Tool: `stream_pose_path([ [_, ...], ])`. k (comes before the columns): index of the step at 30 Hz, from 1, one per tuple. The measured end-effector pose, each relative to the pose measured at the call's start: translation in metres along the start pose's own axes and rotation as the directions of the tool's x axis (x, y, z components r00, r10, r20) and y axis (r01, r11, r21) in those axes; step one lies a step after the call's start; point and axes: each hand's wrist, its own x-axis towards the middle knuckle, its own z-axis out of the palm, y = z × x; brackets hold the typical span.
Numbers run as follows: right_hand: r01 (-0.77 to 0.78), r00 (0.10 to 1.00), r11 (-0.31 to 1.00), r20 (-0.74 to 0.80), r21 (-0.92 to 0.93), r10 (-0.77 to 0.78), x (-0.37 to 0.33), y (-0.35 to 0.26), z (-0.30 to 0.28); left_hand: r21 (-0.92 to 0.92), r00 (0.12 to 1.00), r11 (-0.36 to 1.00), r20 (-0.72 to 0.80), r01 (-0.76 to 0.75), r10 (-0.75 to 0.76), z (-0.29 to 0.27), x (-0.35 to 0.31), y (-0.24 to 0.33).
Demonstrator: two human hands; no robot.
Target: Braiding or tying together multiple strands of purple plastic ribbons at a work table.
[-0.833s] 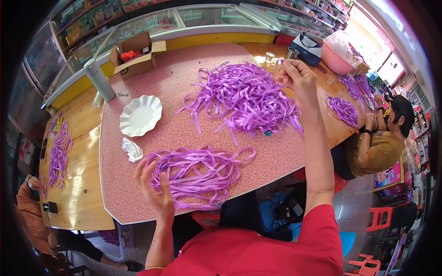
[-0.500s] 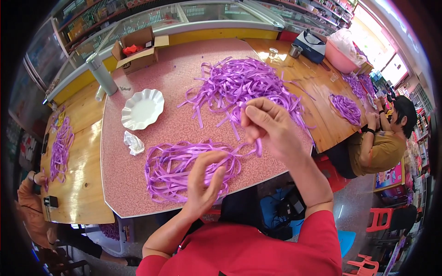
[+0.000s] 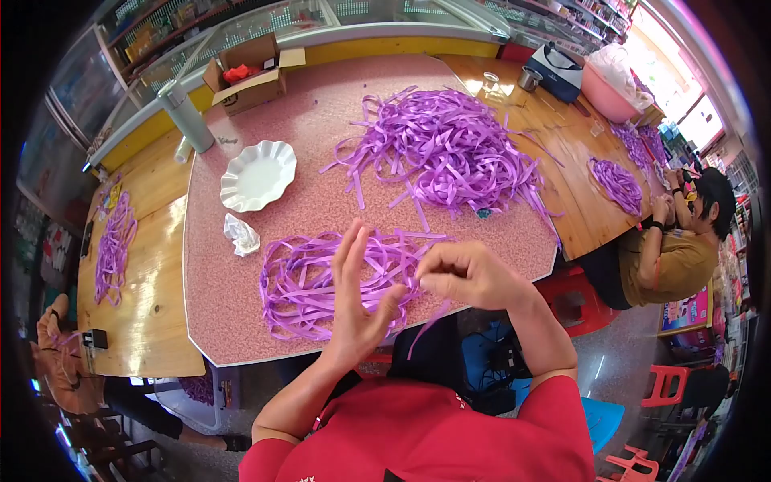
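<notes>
My right hand [image 3: 475,277] is closed in a pinch at the table's near edge, with a purple ribbon [image 3: 427,329] at its fingertips and a loose tail hanging over the edge. Facing it, my left hand [image 3: 353,305] has its fingers up and its thumb spread apart, with nothing visible in its grip. Beneath and behind both hands lies a looped bundle of purple ribbons [image 3: 293,301]. A larger heap of purple ribbons [image 3: 458,145] rests farther back on the pink speckled table [image 3: 217,309].
At the left are a white scalloped dish [image 3: 259,178], crumpled white tissue [image 3: 241,235], a grey bottle [image 3: 186,119] and an open cardboard box [image 3: 255,87]. A co-worker [image 3: 675,257] sits right; another person [image 3: 60,365] sits left. More ribbons [image 3: 617,186] lie on the wooden table.
My right hand has come down and nearer from beside the big heap, bringing the ribbon to the near bundle. My left hand has turned its fingers more upright.
</notes>
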Motion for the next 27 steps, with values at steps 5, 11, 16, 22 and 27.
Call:
stream_pose_path([
  [5, 0.037, 0.998, 0.943, 0.058, -0.331, -0.019, -0.004, -0.021, -0.019, 0.266, 0.933, 0.927, 0.316, -0.263, 0.174, -0.01, 0.007, 0.018],
  [11, 0.006, 0.937, 0.886, -0.307, -0.464, -0.168, 0.004, -0.038, -0.091, 0.059, 0.99, 0.997, 0.128, 0.048, -0.055, -0.04, 0.001, 0.0],
  [16, -0.078, 0.816, 0.885, -0.539, -0.458, -0.207, 0.005, -0.015, -0.13, 0.029, 0.995, 0.995, -0.011, 0.098, -0.097, -0.071, -0.004, -0.001],
  [22, -0.159, 0.807, 0.561, -0.434, -0.812, -0.4, 0.024, 0.04, -0.12, -0.011, 0.977, 0.978, -0.059, 0.206, -0.206, -0.084, -0.012, 0.0],
  [27, 0.021, 0.922, 0.65, -0.237, -0.76, -0.306, 0.041, 0.032, -0.053, 0.133, 0.984, 0.976, -0.077, 0.171, -0.162, -0.072, 0.008, -0.005],
])
